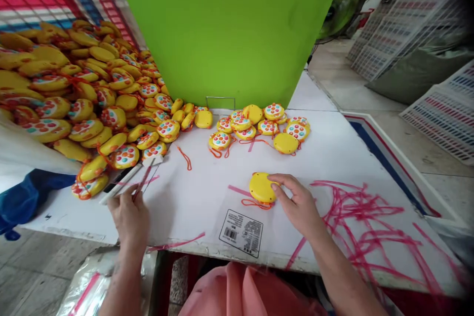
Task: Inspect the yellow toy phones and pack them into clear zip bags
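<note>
My right hand (298, 205) pinches the right edge of a round yellow plastic toy (261, 186), thumb on top. Its plain back with small screw holes faces up, and an orange cord loop (255, 203) lies at its lower edge. Just below is a clear plastic bag with a black-printed label (241, 233), lying flat on the white table. At the left, my left hand (131, 215) has its fingers closed round a thin dark-red stick-like tool (143, 180); its exact kind is unclear. Beside it lies a white rod-shaped thing (122, 183).
A large heap of similar yellow toys (99, 84) fills the left side. Several more (255, 123) lie before a green board (229, 29). Pink strips (363, 222) tangle on the right of the white table (318, 153). A fan (342, 10) and plastic crates (407, 15) stand behind.
</note>
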Motion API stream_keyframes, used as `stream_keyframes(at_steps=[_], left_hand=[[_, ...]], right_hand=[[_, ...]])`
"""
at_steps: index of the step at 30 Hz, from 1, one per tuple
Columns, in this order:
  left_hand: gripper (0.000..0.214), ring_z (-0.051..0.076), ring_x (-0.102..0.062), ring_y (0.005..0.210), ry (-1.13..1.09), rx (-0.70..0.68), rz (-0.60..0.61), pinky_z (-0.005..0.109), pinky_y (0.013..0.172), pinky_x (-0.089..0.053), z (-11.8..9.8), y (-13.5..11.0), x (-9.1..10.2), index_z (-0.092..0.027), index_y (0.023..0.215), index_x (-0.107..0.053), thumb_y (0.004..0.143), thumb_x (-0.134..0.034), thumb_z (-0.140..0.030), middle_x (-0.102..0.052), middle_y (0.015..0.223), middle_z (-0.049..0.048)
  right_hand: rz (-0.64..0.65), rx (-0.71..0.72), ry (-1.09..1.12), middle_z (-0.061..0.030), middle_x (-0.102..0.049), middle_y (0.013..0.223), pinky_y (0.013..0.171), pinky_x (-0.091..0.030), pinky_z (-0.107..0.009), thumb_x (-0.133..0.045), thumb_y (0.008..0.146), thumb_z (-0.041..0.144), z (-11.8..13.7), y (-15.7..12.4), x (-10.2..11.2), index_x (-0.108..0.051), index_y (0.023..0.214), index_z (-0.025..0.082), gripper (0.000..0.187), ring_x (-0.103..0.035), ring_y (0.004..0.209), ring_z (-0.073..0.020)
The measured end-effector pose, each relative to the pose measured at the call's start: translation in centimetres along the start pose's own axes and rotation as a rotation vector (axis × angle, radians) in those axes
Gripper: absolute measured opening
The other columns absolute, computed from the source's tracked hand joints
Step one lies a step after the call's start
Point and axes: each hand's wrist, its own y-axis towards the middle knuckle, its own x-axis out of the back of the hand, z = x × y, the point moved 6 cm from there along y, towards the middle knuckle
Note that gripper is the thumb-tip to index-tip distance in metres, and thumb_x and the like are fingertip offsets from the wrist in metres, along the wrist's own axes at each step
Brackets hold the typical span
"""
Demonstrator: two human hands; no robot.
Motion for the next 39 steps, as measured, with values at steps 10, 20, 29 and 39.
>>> stream_keyframes(at_steps=[10, 20, 29, 39], left_hand=[[0.019, 0.017, -0.056, 0.088, -0.791, -0.584, 0.743, 0.031, 0.079, -0.050, -21.9, -13.8, -2.8, -0.021, 0.111, -0.056, 0.092, -0.050, -0.024, -0.058, 0.095, 0.0052], [0.095, 0.035, -0.036, 0.132, -0.435, -0.565, 0.752, 0.057, 0.107, -0.029, -21.7, -12.5, -9.9, -0.011, 0.142, -0.027, 0.071, -0.069, -0.058, -0.041, 0.141, 0.0218], [0.089, 0.030, -0.047, 0.120, -0.349, -0.700, 0.742, 0.058, 0.111, -0.014, -22.0, -13.6, -10.6, -0.020, 0.141, -0.034, 0.070, -0.066, -0.063, -0.058, 0.124, 0.0123], [0.092, 0.031, -0.050, 0.111, -0.333, -0.674, 0.664, 0.055, 0.109, -0.021, -22.2, -13.5, -10.7, -0.018, 0.137, -0.039, 0.063, -0.069, -0.065, -0.056, 0.116, 0.0126]], right_hand=[[0.047, -0.166, 0.600, -0.0066, -0.065, 0.116, 0.097, -0.045, -0.041, -0.045, 0.097, 0.037, 1.8, -1.6, -3.1, -0.062, 0.113, 0.025, 0.026, -0.058, 0.110, -0.0208], [0.004, -0.200, 0.197, 0.0004, -0.056, 0.073, 0.059, -0.044, -0.025, -0.039, 0.097, 0.043, -3.0, 1.4, 2.0, -0.056, 0.126, 0.023, 0.039, -0.049, 0.062, -0.0124], [0.139, 0.031, -0.032, -0.0056, -0.058, 0.102, 0.078, -0.049, -0.031, -0.049, 0.094, 0.026, -4.5, 1.8, 0.9, -0.065, 0.114, 0.025, 0.025, -0.059, 0.092, -0.0174], [0.126, 0.155, -0.193, -0.0038, -0.063, 0.089, 0.074, -0.051, -0.031, -0.052, 0.091, 0.014, -3.7, 1.0, -0.1, -0.065, 0.097, 0.022, 0.016, -0.060, 0.084, -0.0170]])
